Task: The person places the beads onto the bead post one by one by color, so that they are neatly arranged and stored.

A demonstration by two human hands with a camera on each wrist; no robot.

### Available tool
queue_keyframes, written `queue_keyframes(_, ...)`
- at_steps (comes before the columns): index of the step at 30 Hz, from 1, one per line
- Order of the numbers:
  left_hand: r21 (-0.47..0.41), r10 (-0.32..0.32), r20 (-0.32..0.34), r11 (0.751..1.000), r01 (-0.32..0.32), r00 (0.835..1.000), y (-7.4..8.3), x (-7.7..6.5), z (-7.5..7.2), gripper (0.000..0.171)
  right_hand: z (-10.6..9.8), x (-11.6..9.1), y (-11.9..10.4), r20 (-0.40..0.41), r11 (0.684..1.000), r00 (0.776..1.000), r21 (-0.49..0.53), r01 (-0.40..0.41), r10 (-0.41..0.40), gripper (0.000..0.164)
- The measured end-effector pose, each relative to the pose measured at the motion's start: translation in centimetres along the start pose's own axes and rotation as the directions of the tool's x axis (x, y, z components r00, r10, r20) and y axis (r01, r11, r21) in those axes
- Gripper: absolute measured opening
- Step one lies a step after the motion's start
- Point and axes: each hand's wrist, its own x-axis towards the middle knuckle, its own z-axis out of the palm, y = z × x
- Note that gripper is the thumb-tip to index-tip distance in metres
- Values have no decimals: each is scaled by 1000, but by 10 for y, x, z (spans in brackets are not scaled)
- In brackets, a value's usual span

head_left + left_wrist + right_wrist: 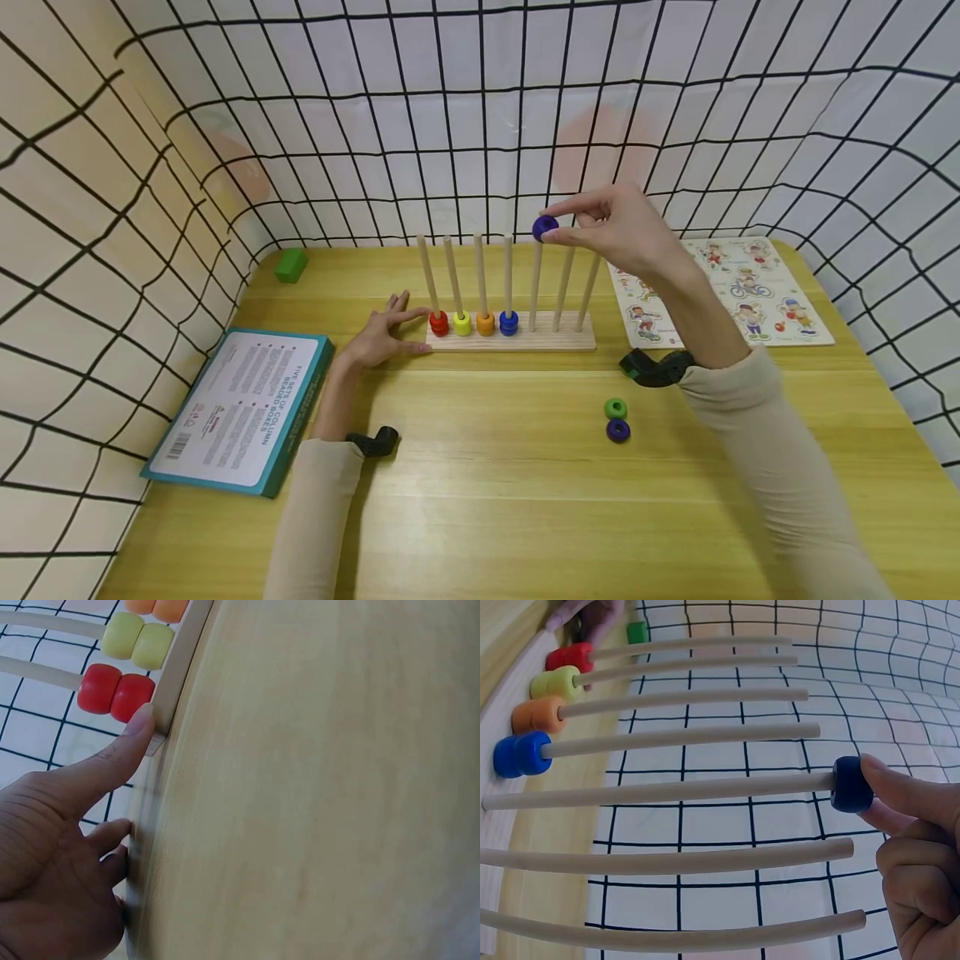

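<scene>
In the head view my right hand (611, 229) pinches a purple bead (545, 227) between thumb and finger at the top of the fifth peg. The right wrist view shows this bead (852, 784) right at the peg's tip. The wooden peg rack (517, 340) carries pairs of red beads (438, 323), yellow beads (462, 323), orange beads (486, 323) and blue beads (509, 323) low on its first pegs; the last pegs are bare. My left hand (381, 333) rests spread at the rack's left end, its thumb beside the red beads (132, 697) in the left wrist view.
A green bead (616, 408) and another purple bead (618, 431) lie on the table in front of the rack. At left are a teal-edged box (240, 408) and a green block (291, 265). A picture board (738, 292) lies at right. Black wire mesh (480, 125) encloses the table's back and sides.
</scene>
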Motion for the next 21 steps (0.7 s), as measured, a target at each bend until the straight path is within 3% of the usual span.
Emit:
queue_keyframes(12,-15,0,-6,1000,0,1000,0,-2,0,69,5,8,-5,47,995,999,-103,-17,22,31)
queue_keyframes(21,-4,3,-4,1000,-3,1000,0,-2,1,70,6,8,-3,55,993,998,-114,-19,26,30)
